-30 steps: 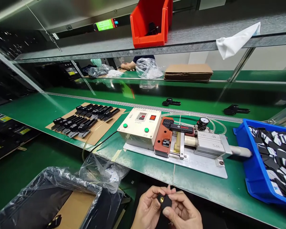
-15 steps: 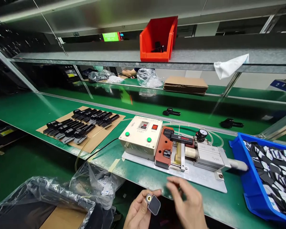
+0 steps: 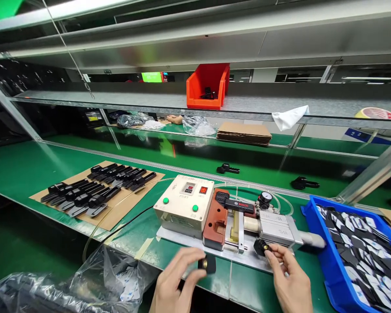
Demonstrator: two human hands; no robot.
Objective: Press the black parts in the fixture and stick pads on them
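**At the long green work bench (image 3: 29, 171)**

A gray metal shelf (image 3: 150, 102) runs above the bench. On it sits a red-orange plastic bin (image 3: 195, 93) with a few black parts inside. On the bench, to the right, is a blue plastic tray (image 3: 326, 265). It is heaped with flat black pieces that have white paper on them. To the left, a sheet of brown cardboard (image 3: 117, 213) holds black parts laid out in tidy rows. Near the front, a clear plastic bag (image 3: 114, 278) has white bits inside.

In the middle stands a machine on a steel plate (image 3: 189, 243). It has a cream box (image 3: 184, 206) with two green buttons, a red-orange block (image 3: 215, 226), and a round gauge (image 3: 265, 198).

The left hand (image 3: 174, 282) is almost closed, and its fingertips pinch a small square black part (image 3: 208, 264) with a brass ring in it. That part is just in front of the red-orange block. The right hand (image 3: 289, 278) is also almost closed. It pinches another black part (image 3: 260, 248) with a brass ring, right at the edge of the steel plate.
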